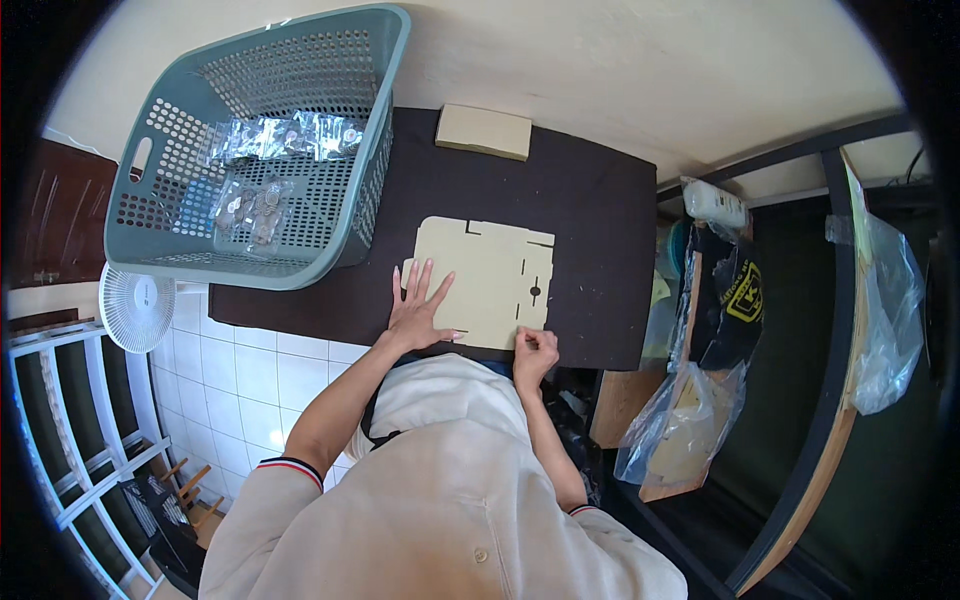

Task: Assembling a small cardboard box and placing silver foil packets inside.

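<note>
A flat, pale die-cut cardboard sheet (495, 275) with slots and a small hole lies on the dark table (590, 215). My left hand (418, 310) rests flat on the sheet's left part, fingers spread. At the sheet's near edge my right hand (535, 352) pinches the cardboard between its fingertips.
A grey-green perforated plastic basket (375, 150) holding clear plastic packets (285, 135) stands on the table's left end. A stack of pale cardboard pieces (484, 130) lies at the far edge. To the right hang plastic bags (890, 300) and a dark cloth (725, 300); a white fan (137, 308) stands at left.
</note>
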`<state>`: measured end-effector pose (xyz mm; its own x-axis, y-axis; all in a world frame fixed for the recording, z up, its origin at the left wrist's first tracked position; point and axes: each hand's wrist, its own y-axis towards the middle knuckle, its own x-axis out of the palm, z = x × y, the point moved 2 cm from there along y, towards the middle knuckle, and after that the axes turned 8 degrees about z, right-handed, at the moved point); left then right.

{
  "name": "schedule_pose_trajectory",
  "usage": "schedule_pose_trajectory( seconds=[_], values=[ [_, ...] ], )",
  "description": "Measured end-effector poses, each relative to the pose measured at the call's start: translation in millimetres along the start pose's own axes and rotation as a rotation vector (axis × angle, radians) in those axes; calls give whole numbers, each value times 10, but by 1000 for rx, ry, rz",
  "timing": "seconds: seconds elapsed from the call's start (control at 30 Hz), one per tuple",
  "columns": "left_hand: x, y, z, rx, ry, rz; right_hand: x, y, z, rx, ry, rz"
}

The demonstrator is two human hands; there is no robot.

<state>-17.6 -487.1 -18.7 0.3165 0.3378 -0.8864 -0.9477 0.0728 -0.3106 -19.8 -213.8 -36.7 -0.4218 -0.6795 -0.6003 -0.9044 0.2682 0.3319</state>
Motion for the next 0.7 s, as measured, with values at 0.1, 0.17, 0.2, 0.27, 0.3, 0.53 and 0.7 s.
schedule_pose_trajectory(
  seconds=[0.1,0.17,0.2,0.27,0.3,0.53,0.7],
  values=[
    [43,25,-13,17,21,25,-57,-95,-11,22,-18,-20],
    [33,30,-5,26,28,9,-76,-101,-38,10,-29,-27],
    [35,11,-1,31,32,9,-81,-101,-58,-8,-41,-40],
    [61,9,-8,23,33,12,-89,-123,-57,-19,-27,-27],
    [69,17,-15,27,35,17,-90,-130,-60,-31,-14,-22],
    [60,-9,-11,34,34,24,-58,-154,-78,-15,-25,-27],
    [31,-10,-3,31,26,16,55,-38,-73,-32,-49,-16]
  ],
)
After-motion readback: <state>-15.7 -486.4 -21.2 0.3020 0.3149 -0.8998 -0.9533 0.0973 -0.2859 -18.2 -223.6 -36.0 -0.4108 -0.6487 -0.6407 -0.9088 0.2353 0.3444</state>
